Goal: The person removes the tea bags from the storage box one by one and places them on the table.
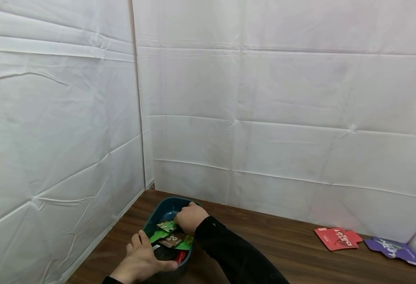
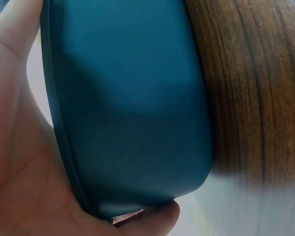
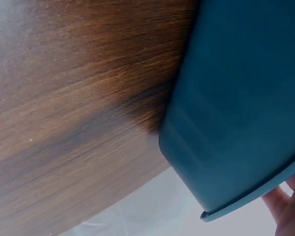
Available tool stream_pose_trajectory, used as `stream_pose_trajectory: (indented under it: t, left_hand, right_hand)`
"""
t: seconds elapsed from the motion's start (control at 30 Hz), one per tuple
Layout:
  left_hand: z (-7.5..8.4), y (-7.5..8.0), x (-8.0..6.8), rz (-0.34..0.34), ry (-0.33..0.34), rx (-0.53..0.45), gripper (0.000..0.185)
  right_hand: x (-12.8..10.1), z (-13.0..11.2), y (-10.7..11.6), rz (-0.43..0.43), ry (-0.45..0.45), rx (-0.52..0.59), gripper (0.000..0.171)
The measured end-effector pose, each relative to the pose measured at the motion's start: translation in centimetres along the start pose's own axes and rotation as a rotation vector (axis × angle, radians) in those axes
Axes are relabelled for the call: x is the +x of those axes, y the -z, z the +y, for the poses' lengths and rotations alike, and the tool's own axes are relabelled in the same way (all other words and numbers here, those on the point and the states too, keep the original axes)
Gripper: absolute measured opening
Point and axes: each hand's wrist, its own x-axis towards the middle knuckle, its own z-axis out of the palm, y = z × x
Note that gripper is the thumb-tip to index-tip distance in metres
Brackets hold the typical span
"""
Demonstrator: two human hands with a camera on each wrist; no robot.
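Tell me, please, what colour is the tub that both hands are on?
The tub is dark teal, clearest in the left wrist view.

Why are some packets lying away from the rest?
Most packets sit in the teal tub held by both hands. A red packet and a purple packet lie loose at the table's far right.

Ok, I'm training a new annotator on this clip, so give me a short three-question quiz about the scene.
1. True or false: the teal tub stands on the wooden table.
2. Which hand reaches into the tub: A) left hand B) right hand?
3. What colours are the two packets lying apart at the table's far right?

Key:
1. True.
2. B; the left hand grips the tub's near rim.
3. Red packet and purple packet.
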Motion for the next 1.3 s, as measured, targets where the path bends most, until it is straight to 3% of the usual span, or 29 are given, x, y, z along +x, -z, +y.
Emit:
stream_pose_trajectory:
  t: [0.23, 0.63, 0.77, 0.9, 1.0, 1.13, 1.23, 1.3]
  left_hand:
    - [0.3, 0.0, -0.2, -0.002, -0.023, -0.003, 0.158]
    - [0.6, 0.0, -0.4, -0.022, -0.029, -0.012, 0.158]
    - [0.5, 0.1, -0.2, -0.024, -0.041, -0.017, 0.157]
    - [0.6, 0.1, -0.2, -0.025, -0.030, -0.011, 0.158]
    - [0.7, 0.0, -0.3, -0.020, -0.017, -0.006, 0.160]
    - [0.8, 0.1, -0.7, -0.016, -0.003, -0.003, 0.160]
    - [0.8, 0.2, -0.8, -0.013, 0.002, 0.003, 0.160]
    - [0.8, 0.2, -0.9, -0.011, -0.004, 0.009, 0.160]
  right_hand:
    - [-0.8, 0.2, -0.1, 0.092, 0.047, -0.052, 0.009]
    - [-1.9, 1.3, 0.1, 0.141, 0.146, 0.027, 0.010]
    - [-2.8, 1.7, 0.9, 0.213, 0.152, 0.018, 0.012]
    - [-4.1, 2.3, 1.2, 0.339, 0.147, 0.005, 0.008]
    - [-5.1, 3.1, 1.2, 0.458, 0.123, 0.108, 0.007]
    - [-6.5, 4.9, 0.6, 0.627, 0.081, 0.412, 0.008]
    - [-8.0, 6.6, 0.3, 0.718, 0.036, 0.580, 0.008]
    - [-9.1, 7.8, 0.1, 0.750, -0.026, 0.613, 0.008]
